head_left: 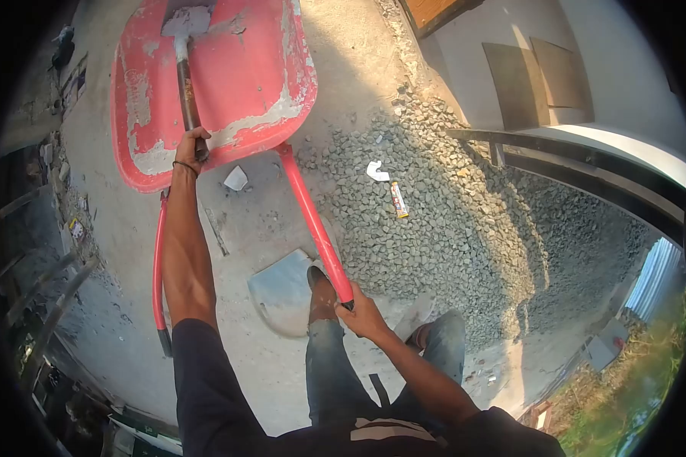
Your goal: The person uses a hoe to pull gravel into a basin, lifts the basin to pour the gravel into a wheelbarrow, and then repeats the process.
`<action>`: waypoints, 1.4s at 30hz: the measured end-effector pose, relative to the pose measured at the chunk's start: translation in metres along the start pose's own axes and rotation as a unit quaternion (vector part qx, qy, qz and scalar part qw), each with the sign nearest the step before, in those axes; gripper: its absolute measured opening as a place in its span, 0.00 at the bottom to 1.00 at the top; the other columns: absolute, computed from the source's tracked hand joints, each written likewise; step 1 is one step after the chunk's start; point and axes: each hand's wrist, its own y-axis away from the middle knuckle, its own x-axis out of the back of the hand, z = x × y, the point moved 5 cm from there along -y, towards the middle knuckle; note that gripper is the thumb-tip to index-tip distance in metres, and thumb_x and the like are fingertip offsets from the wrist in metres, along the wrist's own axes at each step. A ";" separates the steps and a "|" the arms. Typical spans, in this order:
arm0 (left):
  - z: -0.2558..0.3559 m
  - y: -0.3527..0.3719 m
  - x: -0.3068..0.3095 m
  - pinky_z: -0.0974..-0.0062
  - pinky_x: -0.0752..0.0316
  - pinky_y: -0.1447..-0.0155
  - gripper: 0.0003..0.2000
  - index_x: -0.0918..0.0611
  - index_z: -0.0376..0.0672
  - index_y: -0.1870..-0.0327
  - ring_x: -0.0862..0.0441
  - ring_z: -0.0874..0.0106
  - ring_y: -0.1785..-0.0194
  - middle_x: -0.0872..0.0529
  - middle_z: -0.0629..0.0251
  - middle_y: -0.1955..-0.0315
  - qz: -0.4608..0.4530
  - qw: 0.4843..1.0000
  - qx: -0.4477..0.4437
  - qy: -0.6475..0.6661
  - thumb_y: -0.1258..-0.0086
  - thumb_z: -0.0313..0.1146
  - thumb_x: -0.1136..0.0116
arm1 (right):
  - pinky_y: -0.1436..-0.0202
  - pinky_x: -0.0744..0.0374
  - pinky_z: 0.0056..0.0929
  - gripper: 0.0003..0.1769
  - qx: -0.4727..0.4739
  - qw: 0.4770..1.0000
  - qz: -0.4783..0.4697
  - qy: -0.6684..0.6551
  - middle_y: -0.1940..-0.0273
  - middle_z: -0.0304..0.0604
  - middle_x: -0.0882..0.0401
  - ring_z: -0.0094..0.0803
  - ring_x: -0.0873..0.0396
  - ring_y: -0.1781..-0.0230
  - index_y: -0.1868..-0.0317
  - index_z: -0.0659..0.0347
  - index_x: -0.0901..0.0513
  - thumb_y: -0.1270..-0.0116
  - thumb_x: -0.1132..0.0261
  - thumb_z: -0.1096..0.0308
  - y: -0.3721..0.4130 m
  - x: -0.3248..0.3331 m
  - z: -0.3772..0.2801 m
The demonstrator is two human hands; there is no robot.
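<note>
A red wheelbarrow (pixel 236 84), its tray smeared with dried grey cement, stands ahead of me at the upper left. My left hand (pixel 192 146) is wrapped round the dark handle of a shovel (pixel 185 84) at the tray's near rim. The shovel's cement-coated blade lies at the far end of the tray, partly cut off by the frame edge. Close to my legs, my right hand (pixel 363 311) grips the black-tipped end of the wheelbarrow's right handle (pixel 312 221). The left handle (pixel 160 282) has no hand on it.
Grey gravel (pixel 427 228) is heaped to the right, with a white pipe elbow (pixel 376 171) and a yellow-ended packet (pixel 399 199) on it. A flat grey piece (pixel 278 293) lies by my foot. A dark rail (pixel 572 171) runs along the right; poles (pixel 49 305) stand left.
</note>
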 end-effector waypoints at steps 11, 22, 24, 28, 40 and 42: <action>0.211 0.149 -0.055 0.79 0.27 0.70 0.09 0.31 0.25 0.54 0.26 0.74 0.71 0.26 0.60 0.70 -0.331 0.774 0.010 0.540 0.29 0.24 0.54 | 0.52 0.25 0.49 0.31 0.054 0.998 -0.028 0.021 0.59 0.66 0.22 0.60 0.21 0.56 0.40 0.63 0.36 0.40 0.37 0.59 -0.017 0.010 0.027; 0.118 0.585 -0.098 0.72 0.28 0.83 0.25 0.36 0.24 0.43 0.25 0.68 0.84 0.27 0.57 0.78 -0.152 0.959 0.024 0.237 0.42 0.23 0.47 | 0.39 0.28 0.41 0.50 0.248 0.948 -0.142 -0.138 0.42 0.60 0.31 0.46 0.29 0.39 0.30 0.63 0.44 0.38 0.37 0.35 0.021 0.097 -0.065; 0.118 0.631 -0.118 0.73 0.28 0.84 0.27 0.34 0.26 0.45 0.24 0.67 0.86 0.25 0.56 0.81 -0.105 0.992 0.035 0.060 0.47 0.25 0.41 | 0.37 0.29 0.42 0.52 0.279 0.879 -0.212 -0.324 0.39 0.59 0.33 0.45 0.30 0.37 0.28 0.62 0.47 0.38 0.37 0.35 0.063 0.136 -0.113; 0.115 0.668 -0.178 0.66 0.25 0.79 0.29 0.30 0.30 0.46 0.21 0.63 0.84 0.22 0.56 0.82 -0.061 0.943 -0.066 -0.320 0.52 0.28 0.35 | 0.35 0.31 0.47 0.58 0.166 0.787 -0.321 -0.500 0.40 0.54 0.36 0.44 0.32 0.38 0.26 0.57 0.69 0.36 0.33 0.45 0.129 0.181 -0.173; -0.122 0.502 -0.416 0.65 0.24 0.79 0.18 0.27 0.32 0.55 0.19 0.64 0.80 0.20 0.59 0.76 -0.178 0.945 0.274 0.007 0.44 0.28 0.33 | 0.78 0.25 0.32 0.52 -0.019 0.864 0.156 -0.478 0.58 0.48 0.30 0.33 0.25 0.75 0.31 0.45 0.52 0.50 0.30 0.83 -0.062 0.232 0.056; -0.129 0.456 -0.449 0.69 0.25 0.80 0.15 0.25 0.34 0.60 0.21 0.68 0.81 0.22 0.62 0.78 -0.229 0.935 0.260 0.078 0.45 0.27 0.33 | 0.78 0.24 0.31 0.50 0.015 0.889 0.133 -0.438 0.57 0.48 0.31 0.33 0.26 0.75 0.31 0.44 0.51 0.49 0.33 0.84 -0.105 0.262 0.049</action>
